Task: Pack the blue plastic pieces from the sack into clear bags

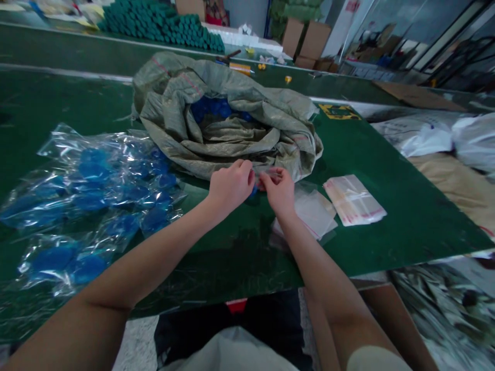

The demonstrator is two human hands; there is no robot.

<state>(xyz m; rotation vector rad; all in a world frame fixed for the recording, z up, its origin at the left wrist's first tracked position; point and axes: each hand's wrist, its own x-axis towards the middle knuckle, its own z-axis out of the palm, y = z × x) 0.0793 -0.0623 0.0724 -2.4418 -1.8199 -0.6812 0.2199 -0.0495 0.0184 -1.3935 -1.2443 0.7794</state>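
Both hands pinch one small clear plastic bag [266, 175] between them, left hand [230, 186] and right hand [279, 191] closed on its top edge; a blue piece [253, 191] shows just under the left fingers. The film looks thin, limp and slippery, best held at its mouth; it hangs over the green table [386, 216], just before the woven sack [232, 118].

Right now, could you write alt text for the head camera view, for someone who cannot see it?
Two bare hands, left hand and right hand, meet over a green table, pinching a small clear bag with something blue inside. Behind them lies an open woven sack of blue pieces; filled clear bags lie at the left, and a stack of empty bags at the right.
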